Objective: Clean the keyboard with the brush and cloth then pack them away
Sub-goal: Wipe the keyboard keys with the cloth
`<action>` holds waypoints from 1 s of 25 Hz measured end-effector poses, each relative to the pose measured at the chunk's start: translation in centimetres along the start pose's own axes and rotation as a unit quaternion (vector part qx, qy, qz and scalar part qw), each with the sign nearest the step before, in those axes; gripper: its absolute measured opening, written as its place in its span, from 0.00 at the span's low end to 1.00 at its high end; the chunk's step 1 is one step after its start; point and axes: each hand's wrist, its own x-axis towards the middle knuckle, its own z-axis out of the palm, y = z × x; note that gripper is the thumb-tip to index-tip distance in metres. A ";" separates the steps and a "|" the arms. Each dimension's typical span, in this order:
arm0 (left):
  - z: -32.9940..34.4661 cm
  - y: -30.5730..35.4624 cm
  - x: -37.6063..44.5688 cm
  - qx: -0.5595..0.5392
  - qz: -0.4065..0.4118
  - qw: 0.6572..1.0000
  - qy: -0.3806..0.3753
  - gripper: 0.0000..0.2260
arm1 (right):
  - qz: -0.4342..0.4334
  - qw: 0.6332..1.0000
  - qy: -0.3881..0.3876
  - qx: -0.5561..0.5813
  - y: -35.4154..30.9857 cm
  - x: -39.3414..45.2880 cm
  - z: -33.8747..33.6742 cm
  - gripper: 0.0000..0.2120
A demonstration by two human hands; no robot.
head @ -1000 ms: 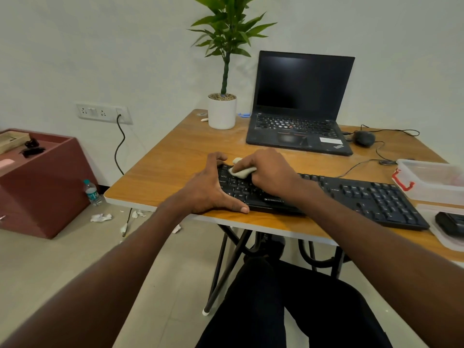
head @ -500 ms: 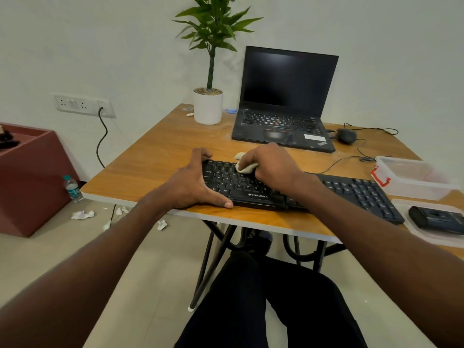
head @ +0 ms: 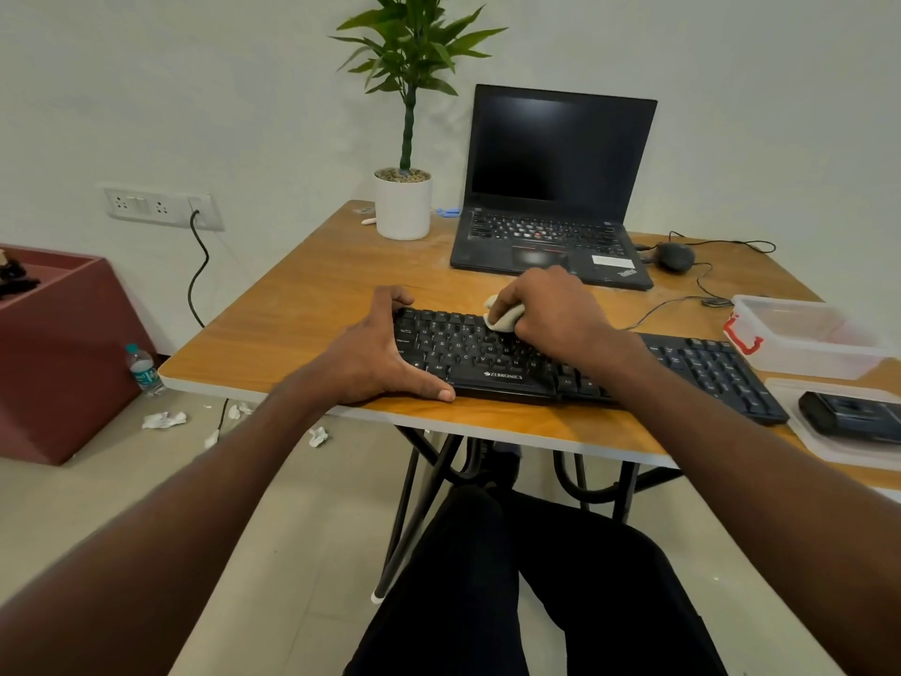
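Plain white wall, tiled floor with a few crumpled tissues, and a wooden table (head: 312,304) carrying everything. Black Zebronics keyboard (head: 492,356) lies along the near edge, with an open laptop (head: 556,197) and a potted plant (head: 403,202) behind it.

Left hand (head: 375,356) rests around the keyboard's left end, fingers relaxed over the far corner and thumb along the front edge, bracing it. Right hand (head: 551,317) grips a bunched pale cloth (head: 504,314) and presses it onto the upper key rows, so I'd say this is the wiping step.

Handling guess: the cloth is soft and light, so balling it up in the fist like that gives the most pressure. The keyboard looks light, stiff plastic that would probably slide on the wood, hence pinning it by the end rather than touching keys.

Clear plastic container (head: 804,344) with a red latch sits at the right, likely where things get packed. Can't spot the brush for sure.
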 end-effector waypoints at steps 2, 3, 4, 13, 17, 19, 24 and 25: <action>0.0 0.1 0.0 -0.003 0.002 1.000 -0.002 0.57 | -0.012 1.000 -0.013 0.010 0.4 -0.6 -0.1 0.23; 0.0 0.1 0.0 -0.003 0.003 1.000 -0.002 0.57 | -0.018 1.000 -0.024 -0.004 0.5 -1.0 0.1 0.24; 0.0 0.1 0.0 -0.002 0.001 1.000 -0.002 0.57 | -0.019 0.999 -0.025 -0.024 0.6 -1.1 0.1 0.23; -0.1 -0.2 0.1 -0.010 -0.002 1.000 -0.010 0.56 | -0.007 0.997 0.018 -0.076 1.1 -0.9 -0.5 0.17; 0.0 -0.3 0.3 -0.021 0.000 1.000 -0.015 0.57 | -0.023 0.997 -0.011 -0.071 1.6 -1.4 -1.0 0.18; -0.1 -0.3 0.2 -0.019 0.002 1.000 -0.014 0.57 | -0.001 0.996 0.010 -0.093 1.9 -1.7 -1.1 0.16; -0.1 -0.2 0.2 -0.014 0.002 1.000 -0.010 0.56 | -0.001 0.996 0.025 -0.090 2.0 -2.4 -0.7 0.17; -0.1 -0.3 0.2 -0.010 0.002 1.000 -0.007 0.56 | 0.024 0.994 0.043 -0.096 1.9 -2.4 -0.8 0.16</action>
